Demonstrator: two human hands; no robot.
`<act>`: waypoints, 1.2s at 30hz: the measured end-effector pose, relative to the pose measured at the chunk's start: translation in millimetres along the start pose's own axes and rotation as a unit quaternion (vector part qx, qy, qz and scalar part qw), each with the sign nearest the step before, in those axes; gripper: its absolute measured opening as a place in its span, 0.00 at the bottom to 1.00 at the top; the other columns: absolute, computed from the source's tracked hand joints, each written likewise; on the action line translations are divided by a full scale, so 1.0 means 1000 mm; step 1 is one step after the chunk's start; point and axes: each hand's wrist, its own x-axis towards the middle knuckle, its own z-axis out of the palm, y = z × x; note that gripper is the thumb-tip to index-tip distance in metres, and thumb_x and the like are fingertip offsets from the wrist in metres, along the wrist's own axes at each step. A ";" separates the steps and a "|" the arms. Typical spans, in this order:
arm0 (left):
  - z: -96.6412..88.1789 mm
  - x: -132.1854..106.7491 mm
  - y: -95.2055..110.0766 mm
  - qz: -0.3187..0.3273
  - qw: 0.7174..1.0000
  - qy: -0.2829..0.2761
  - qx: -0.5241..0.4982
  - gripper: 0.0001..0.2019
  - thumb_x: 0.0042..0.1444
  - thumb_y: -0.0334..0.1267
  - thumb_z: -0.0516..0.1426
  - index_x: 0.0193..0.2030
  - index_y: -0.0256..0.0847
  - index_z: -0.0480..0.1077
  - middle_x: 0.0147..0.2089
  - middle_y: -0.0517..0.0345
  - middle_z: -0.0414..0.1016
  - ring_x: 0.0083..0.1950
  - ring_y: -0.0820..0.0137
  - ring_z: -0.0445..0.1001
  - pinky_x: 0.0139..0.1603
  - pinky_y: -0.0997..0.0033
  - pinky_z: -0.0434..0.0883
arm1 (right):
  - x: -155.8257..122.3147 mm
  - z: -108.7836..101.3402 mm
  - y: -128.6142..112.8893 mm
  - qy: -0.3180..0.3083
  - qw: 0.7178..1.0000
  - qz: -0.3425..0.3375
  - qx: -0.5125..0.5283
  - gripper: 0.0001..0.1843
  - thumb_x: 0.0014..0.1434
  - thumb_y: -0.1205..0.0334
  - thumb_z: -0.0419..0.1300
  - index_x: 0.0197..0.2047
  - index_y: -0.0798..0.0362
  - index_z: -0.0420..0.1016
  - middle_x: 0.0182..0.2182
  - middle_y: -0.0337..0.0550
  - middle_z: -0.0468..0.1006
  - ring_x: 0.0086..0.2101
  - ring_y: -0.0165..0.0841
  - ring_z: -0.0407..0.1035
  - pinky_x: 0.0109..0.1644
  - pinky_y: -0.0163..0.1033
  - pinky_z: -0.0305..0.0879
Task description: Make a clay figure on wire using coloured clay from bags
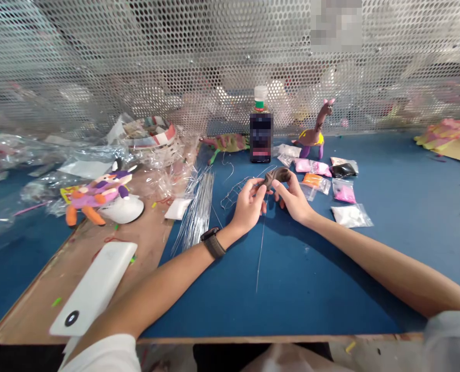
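Observation:
A lump of dark brown modelling clay (pixel 276 177) is held up between my two hands over the blue table. My left hand (pixel 250 202), with a watch (pixel 213 242) at its wrist, pinches the clay's left end. On the right side, my right hand (pixel 294 200) has its fingers closed round the clay, thumb pressed on the front. Below the hands a thin straight wire (pixel 259 253) points toward the table's front edge. A bent wire frame (pixel 233 194) lies just left of my left hand, beside a bundle of straight wires (pixel 199 209).
Small bags of coloured clay, including a white one (pixel 351 215), lie to the right. Behind stand a phone (pixel 260 138) against a bottle (pixel 260 95), and a long-necked clay animal (pixel 318 132). Leftward are a clay figure (pixel 98 194), a white device (pixel 96 289) and clear plastic wrapping.

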 end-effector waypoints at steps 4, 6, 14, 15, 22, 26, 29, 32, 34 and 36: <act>0.002 -0.006 0.004 0.016 0.997 -0.073 -0.001 0.18 0.65 0.53 0.59 0.50 0.41 0.66 0.36 0.60 0.76 0.21 0.77 0.72 0.17 0.78 0.63 | -0.003 0.002 -0.004 -0.038 0.999 -0.016 -0.017 0.35 0.60 0.35 0.65 0.60 0.48 0.66 0.40 0.42 0.76 0.31 0.31 0.70 0.26 0.35 0.64; 0.003 -0.008 0.004 0.013 0.996 -0.084 -0.005 0.19 0.64 0.53 0.61 0.50 0.43 0.63 0.35 0.61 0.76 0.22 0.76 0.74 0.18 0.79 0.65 | -0.004 0.003 -0.005 -0.045 0.998 -0.023 -0.024 0.33 0.60 0.34 0.64 0.57 0.50 0.69 0.38 0.41 0.76 0.29 0.30 0.69 0.26 0.35 0.64; 0.005 -0.006 0.003 -0.043 0.999 -0.004 0.013 0.28 0.59 0.61 0.62 0.51 0.44 0.57 0.22 0.72 0.70 0.15 0.76 0.67 0.17 0.81 0.62 | 0.000 0.000 -0.005 -0.013 0.997 -0.010 -0.070 0.33 0.63 0.27 0.55 0.33 0.51 0.74 0.20 0.36 0.68 0.21 0.29 0.61 0.23 0.35 0.56; 0.004 -0.005 0.003 -0.048 0.998 -0.008 0.029 0.28 0.60 0.62 0.61 0.52 0.43 0.59 0.22 0.70 0.71 0.17 0.75 0.69 0.17 0.81 0.64 | 0.000 -0.001 -0.007 -0.025 0.998 -0.011 -0.053 0.33 0.63 0.26 0.55 0.33 0.51 0.73 0.20 0.35 0.68 0.21 0.28 0.61 0.23 0.35 0.56; 0.003 -0.005 0.004 -0.022 0.996 -0.027 0.079 0.31 0.63 0.67 0.55 0.55 0.39 0.70 0.34 0.55 0.76 0.27 0.70 0.78 0.18 0.78 0.69 | -0.007 -0.001 -0.009 -0.103 0.994 -0.022 -0.014 0.29 0.65 0.31 0.57 0.47 0.51 0.74 0.28 0.35 0.72 0.23 0.27 0.63 0.26 0.34 0.60; 0.003 -0.005 0.000 0.000 0.997 -0.031 0.074 0.28 0.64 0.64 0.56 0.51 0.38 0.73 0.34 0.55 0.76 0.27 0.71 0.76 0.22 0.75 0.74 | -0.005 0.002 -0.001 -0.071 0.996 -0.039 -0.026 0.27 0.65 0.33 0.58 0.43 0.50 0.72 0.28 0.34 0.72 0.26 0.28 0.64 0.28 0.34 0.62; 0.003 -0.006 -0.002 0.012 0.996 -0.030 0.078 0.26 0.65 0.63 0.55 0.47 0.38 0.73 0.32 0.55 0.76 0.26 0.71 0.74 0.23 0.75 0.75 | -0.003 0.003 0.002 -0.052 0.996 -0.053 -0.038 0.28 0.66 0.31 0.56 0.39 0.50 0.72 0.26 0.36 0.72 0.28 0.31 0.67 0.29 0.35 0.64; 0.003 -0.007 -0.003 0.027 0.995 -0.030 0.089 0.25 0.66 0.61 0.55 0.45 0.37 0.72 0.31 0.55 0.76 0.25 0.72 0.74 0.23 0.75 0.75 | -0.001 0.002 0.002 -0.034 0.998 -0.043 -0.042 0.30 0.66 0.28 0.52 0.37 0.49 0.72 0.24 0.38 0.73 0.27 0.32 0.67 0.28 0.36 0.64; 0.003 -0.007 -0.002 0.038 0.994 -0.032 0.095 0.24 0.66 0.60 0.55 0.45 0.37 0.72 0.32 0.54 0.78 0.25 0.73 0.74 0.24 0.75 0.76 | 0.001 0.001 0.003 -0.012 0.999 -0.032 -0.038 0.31 0.65 0.27 0.52 0.36 0.49 0.72 0.23 0.38 0.72 0.26 0.32 0.66 0.27 0.36 0.63; 0.003 -0.008 -0.001 0.047 0.993 -0.038 0.101 0.23 0.67 0.58 0.55 0.47 0.37 0.73 0.35 0.53 0.80 0.26 0.73 0.75 0.25 0.76 0.77 | 0.003 0.000 0.004 0.018 0.999 -0.018 -0.025 0.32 0.64 0.26 0.53 0.36 0.49 0.71 0.22 0.37 0.69 0.23 0.31 0.63 0.24 0.36 0.61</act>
